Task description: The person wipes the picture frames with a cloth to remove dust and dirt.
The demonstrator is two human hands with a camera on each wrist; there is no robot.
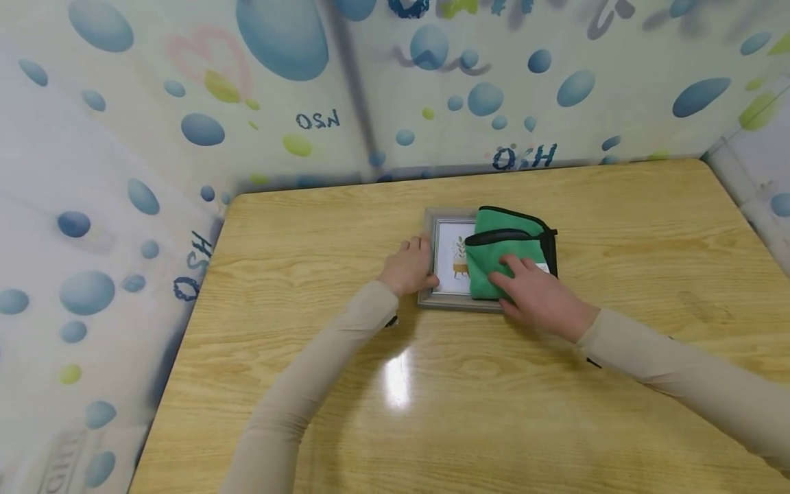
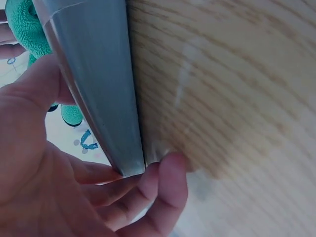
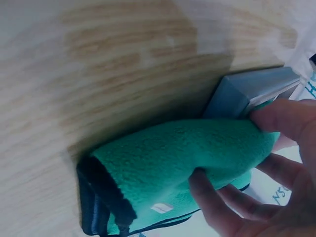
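A grey picture frame lies face up on the table, showing a drawing of a plant in a pot. Over its right part lies a folded green cloth with black edging. My left hand holds the frame at its left side; in the left wrist view its thumb is over the frame's edge and its fingers curl at the corner. With bent fingers, my right hand grips the cloth, as the right wrist view shows, its fingertips sinking into the fluffy fabric. The cloth hides the picture's right side.
The wood-grain table extends around the frame on all sides. Behind it and at the left stands a pale wall covering printed with blue and green drops. A bright light reflection shows on the tabletop in front of the frame.
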